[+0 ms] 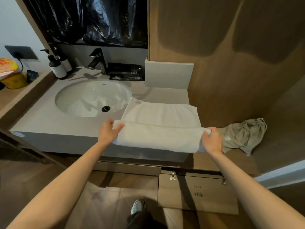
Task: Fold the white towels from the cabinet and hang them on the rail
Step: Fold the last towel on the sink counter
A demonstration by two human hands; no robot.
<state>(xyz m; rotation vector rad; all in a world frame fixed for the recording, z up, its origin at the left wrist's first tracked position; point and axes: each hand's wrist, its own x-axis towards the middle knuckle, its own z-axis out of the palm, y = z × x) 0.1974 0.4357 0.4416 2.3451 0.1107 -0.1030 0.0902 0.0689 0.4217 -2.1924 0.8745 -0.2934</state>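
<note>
Big brown wooden wall (231, 47) at the back and on the right. Shiny black plastic sheet (99, 19) high up behind the sink. Grey tabletop (41, 123) in front, with a round white sink (79, 96) set into it.

White towel (161, 113) spread flat on the tabletop just right of the sink. Far left corner lying over the sink's rim, with a small tag on it. Near part of the towel folded over into a thick soft roll along the front edge of the tabletop.

Brown cabinet door (198, 195) down below the tabletop, two metal hinges at its top, some writing on it. Crumpled grey cloth bag (244, 134) on a wooden ledge (272, 154) to the right, just beside the towel.

Left hand (109, 129) at the left end of the roll, grip closed on the towel. Right hand (212, 139) at the right end, grip closed on the towel too.

Dark tap (97, 61) behind the sink. Two pump bottles (57, 65) to its left, black packets (125, 71) to its right. Black drain (105, 108) at the bottom of the sink.
</note>
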